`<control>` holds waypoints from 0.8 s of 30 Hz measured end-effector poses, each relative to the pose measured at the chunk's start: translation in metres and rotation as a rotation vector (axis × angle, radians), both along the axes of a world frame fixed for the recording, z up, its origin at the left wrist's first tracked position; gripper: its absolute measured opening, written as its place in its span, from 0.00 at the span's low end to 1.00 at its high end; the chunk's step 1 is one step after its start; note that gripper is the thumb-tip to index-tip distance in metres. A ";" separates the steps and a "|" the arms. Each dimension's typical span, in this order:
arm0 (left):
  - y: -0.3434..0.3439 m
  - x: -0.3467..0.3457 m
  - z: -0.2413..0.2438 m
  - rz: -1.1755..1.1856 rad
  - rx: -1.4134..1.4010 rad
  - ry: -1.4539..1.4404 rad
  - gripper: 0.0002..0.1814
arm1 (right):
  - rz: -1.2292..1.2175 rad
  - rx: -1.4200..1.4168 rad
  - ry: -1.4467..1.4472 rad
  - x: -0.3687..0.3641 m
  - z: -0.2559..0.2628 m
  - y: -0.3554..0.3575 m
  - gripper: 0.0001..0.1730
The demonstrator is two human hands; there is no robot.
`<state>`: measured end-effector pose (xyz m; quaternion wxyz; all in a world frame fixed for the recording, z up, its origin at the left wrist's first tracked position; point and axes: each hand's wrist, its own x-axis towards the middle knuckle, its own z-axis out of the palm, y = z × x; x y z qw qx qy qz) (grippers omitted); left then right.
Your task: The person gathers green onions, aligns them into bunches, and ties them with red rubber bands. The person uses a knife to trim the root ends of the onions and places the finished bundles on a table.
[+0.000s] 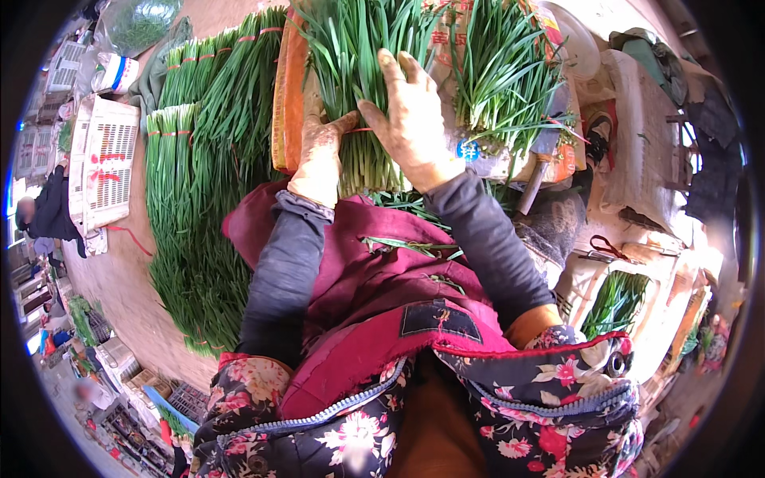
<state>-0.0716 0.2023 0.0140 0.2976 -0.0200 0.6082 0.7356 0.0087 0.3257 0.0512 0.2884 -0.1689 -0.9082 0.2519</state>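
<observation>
My left hand (323, 149) grips the lower part of a bunch of green garlic chives (364, 77), its thumb across the stems beside a red band. The pale stem ends point towards me. My right hand (412, 113) lies against the bunch's right side with its fingers spread; whether it presses on the leaves is hard to tell. Under the bunch is a printed woven sack (433, 125). A loose heap of chives (502, 77) rests on the sack to the right, and beside it lies a broad blade with a wooden handle (534, 185).
Many banded chive bundles (197, 155) lie on the floor at the left, near a white plastic crate (107, 161). At the right stand another white crate (648, 287) holding greens and a pale block-like bundle (636, 131). People and more crates are at the far left.
</observation>
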 end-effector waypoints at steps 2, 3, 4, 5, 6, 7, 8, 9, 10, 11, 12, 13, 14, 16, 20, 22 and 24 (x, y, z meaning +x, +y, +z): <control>0.006 0.002 -0.001 0.014 0.040 -0.001 0.30 | 0.003 0.073 -0.066 -0.024 -0.010 0.002 0.41; 0.006 0.001 -0.005 0.034 -0.037 0.037 0.31 | 0.007 0.097 -0.113 -0.034 -0.015 0.001 0.43; 0.006 -0.002 -0.013 0.054 -0.114 0.075 0.32 | 0.002 0.098 -0.145 -0.039 -0.019 -0.002 0.42; 0.005 -0.004 -0.021 0.073 -0.191 0.112 0.32 | -0.005 0.100 -0.178 -0.043 -0.021 -0.004 0.42; 0.005 -0.005 -0.025 0.065 -0.246 0.098 0.34 | -0.015 0.137 -0.191 -0.046 -0.024 -0.005 0.41; 0.005 -0.005 -0.029 0.077 -0.207 0.077 0.35 | -0.027 0.174 -0.204 -0.049 -0.027 -0.006 0.40; 0.007 -0.003 -0.032 0.090 -0.167 0.057 0.36 | -0.039 0.212 -0.217 -0.050 -0.030 -0.007 0.39; 0.009 -0.001 -0.031 0.104 -0.131 0.039 0.37 | -0.061 0.208 -0.186 -0.051 -0.032 -0.008 0.38; 0.010 0.001 -0.030 0.101 -0.071 0.162 0.38 | -0.084 0.204 -0.154 -0.050 -0.035 -0.008 0.37; 0.012 0.004 -0.027 0.112 -0.081 0.196 0.38 | -0.107 0.200 -0.123 -0.048 -0.037 -0.007 0.36; 0.013 0.008 -0.021 0.124 -0.090 0.233 0.38 | -0.104 0.139 -0.039 -0.045 -0.037 -0.005 0.36; 0.015 0.012 -0.013 0.132 -0.097 0.266 0.38 | -0.122 0.127 0.005 -0.041 -0.039 -0.003 0.38; 0.017 0.015 -0.002 0.144 -0.168 0.270 0.40 | -0.135 0.084 0.045 -0.037 -0.039 -0.003 0.39; 0.016 0.016 -0.001 0.143 -0.273 0.266 0.41 | -0.172 0.009 0.136 -0.034 -0.044 -0.003 0.41; 0.014 0.013 -0.013 0.137 -0.522 0.367 0.43 | -0.111 -0.184 0.265 -0.029 -0.051 -0.004 0.41; 0.013 0.007 -0.017 0.075 -0.400 0.232 0.43 | -0.123 -0.175 0.121 -0.029 -0.047 -0.004 0.43; 0.010 -0.001 -0.031 0.039 -0.349 0.211 0.44 | -0.119 -0.089 0.024 -0.035 -0.043 -0.005 0.46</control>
